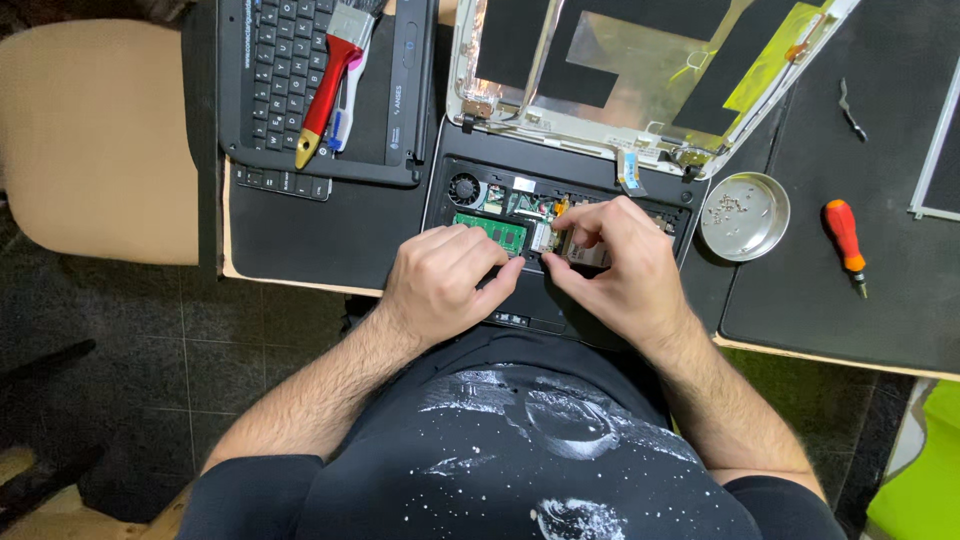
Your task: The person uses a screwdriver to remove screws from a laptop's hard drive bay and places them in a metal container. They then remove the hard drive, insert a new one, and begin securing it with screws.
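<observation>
Pinching a small silver metal part point(580, 250) inside the opened black laptop base point(520, 200), the right hand point(615, 262) fingers close on it; left hand point(445, 280) fingers curl pressed together just left, beside a green memory board point(490, 229).

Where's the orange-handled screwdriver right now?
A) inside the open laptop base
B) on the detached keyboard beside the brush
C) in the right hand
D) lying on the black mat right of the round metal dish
D: the orange-handled screwdriver lies untouched on the black mat, right of the round metal dish; both hands are at the open laptop base.
</observation>
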